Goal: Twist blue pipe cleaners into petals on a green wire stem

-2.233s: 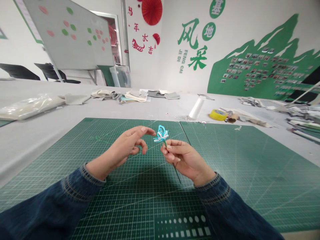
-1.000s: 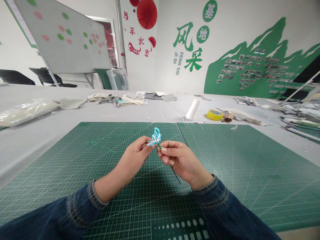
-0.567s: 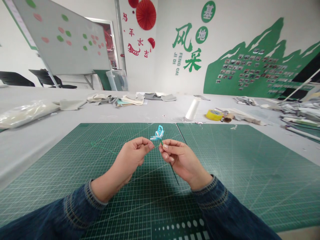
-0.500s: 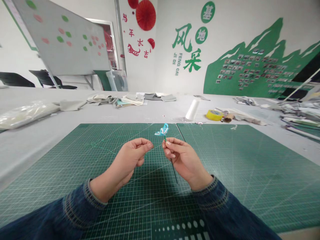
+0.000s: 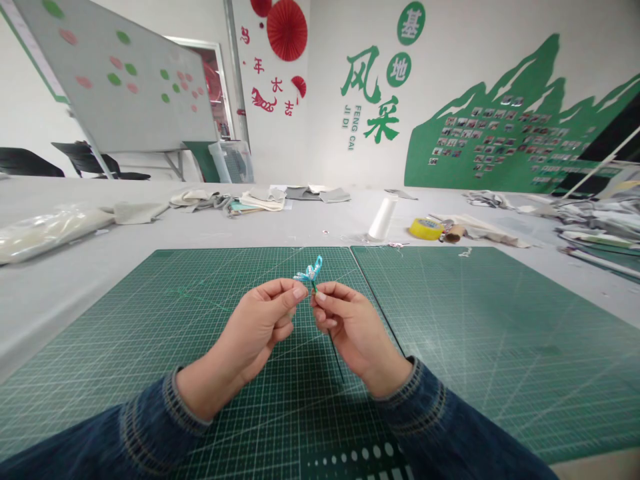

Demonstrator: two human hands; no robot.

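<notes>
Pinching the wire stem (image 5: pixel 333 353) in the right hand (image 5: pixel 355 337), holding a turquoise beaded flower (image 5: pixel 310 270) above the green cutting mat (image 5: pixel 450 333); petals look formed, lower stem bare. The curled left hand (image 5: pixel 253 327) sits just beside it, its grip unclear.

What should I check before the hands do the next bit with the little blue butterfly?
Right hand pinching the wire stem: ok.
Turquoise wire butterfly sticking up above the fingers, not squashed: ok.
Left hand touching the butterfly: cannot tell, its fingertips are very close.
Lower wire stem hanging free, not caught on anything: ok.
Green cutting mat lying under both hands: ok.
</notes>
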